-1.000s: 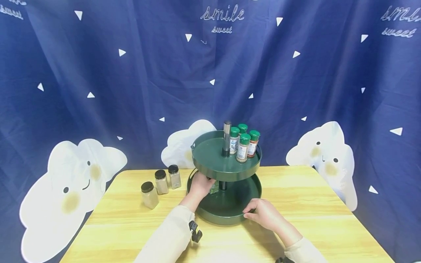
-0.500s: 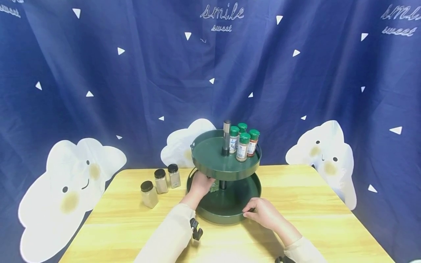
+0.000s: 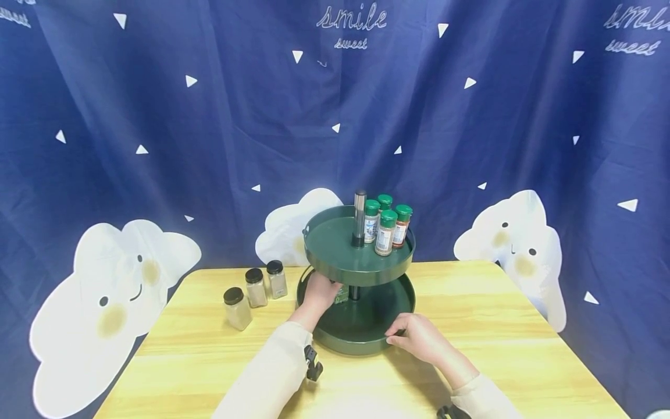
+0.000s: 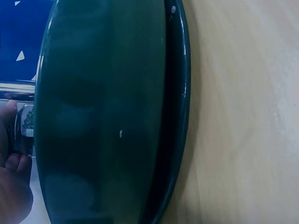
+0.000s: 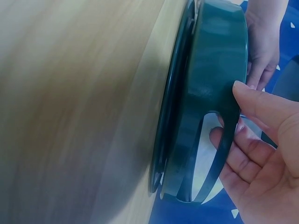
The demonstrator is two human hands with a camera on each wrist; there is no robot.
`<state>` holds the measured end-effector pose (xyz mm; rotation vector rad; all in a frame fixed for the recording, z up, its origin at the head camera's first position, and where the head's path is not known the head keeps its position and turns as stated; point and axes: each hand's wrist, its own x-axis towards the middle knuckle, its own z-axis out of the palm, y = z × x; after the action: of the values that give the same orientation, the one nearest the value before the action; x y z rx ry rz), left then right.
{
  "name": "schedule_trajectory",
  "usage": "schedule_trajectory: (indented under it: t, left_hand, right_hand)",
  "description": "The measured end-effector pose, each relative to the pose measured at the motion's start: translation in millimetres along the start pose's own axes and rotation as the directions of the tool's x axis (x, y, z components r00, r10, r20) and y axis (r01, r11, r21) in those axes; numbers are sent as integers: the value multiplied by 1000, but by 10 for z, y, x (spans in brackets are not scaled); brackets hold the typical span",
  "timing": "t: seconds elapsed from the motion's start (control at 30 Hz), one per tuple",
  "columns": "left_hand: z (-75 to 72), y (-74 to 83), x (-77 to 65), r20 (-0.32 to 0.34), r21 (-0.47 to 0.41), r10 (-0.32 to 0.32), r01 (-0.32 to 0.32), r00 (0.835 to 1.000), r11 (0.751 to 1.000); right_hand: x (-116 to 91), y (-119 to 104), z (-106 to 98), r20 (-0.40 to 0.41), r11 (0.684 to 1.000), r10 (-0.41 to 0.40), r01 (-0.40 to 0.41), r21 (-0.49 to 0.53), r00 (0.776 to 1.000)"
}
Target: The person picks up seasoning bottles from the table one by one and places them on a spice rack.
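Three jars (image 3: 256,288) stand on the table (image 3: 178,361). The left hand (image 3: 317,295), fingers clamped on the herb jar (image 4: 29,119), is between the lower tray (image 3: 356,347) and upper tray (image 3: 356,277); base contact is hidden. The right hand (image 3: 421,339) pinches the lower tray. Apparent step: placing. Next, likely: seat the jar, release.

Two-tier tray (image 3: 356,277) finished in gloss, post (image 3: 360,210) sheathed in shiny metal, tabletop (image 3: 487,361) grained like wood, backdrop (image 3: 267,105) of creased cloth
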<state>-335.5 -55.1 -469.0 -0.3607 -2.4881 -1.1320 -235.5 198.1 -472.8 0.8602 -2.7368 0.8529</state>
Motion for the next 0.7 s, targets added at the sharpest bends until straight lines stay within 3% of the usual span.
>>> schedule_trajectory:
  t: [0.47,0.7]
  left_hand:
    - [11,-63,17,29,-10,31,-31,999,999]
    - [18,-93,26,39,-17,13,-12,999,1000]
  right_hand:
    - [-12,3,-7,2,1000,3,-3,7,1000]
    - [-7,-1,-5,5,1000,-2,2,7,1000]
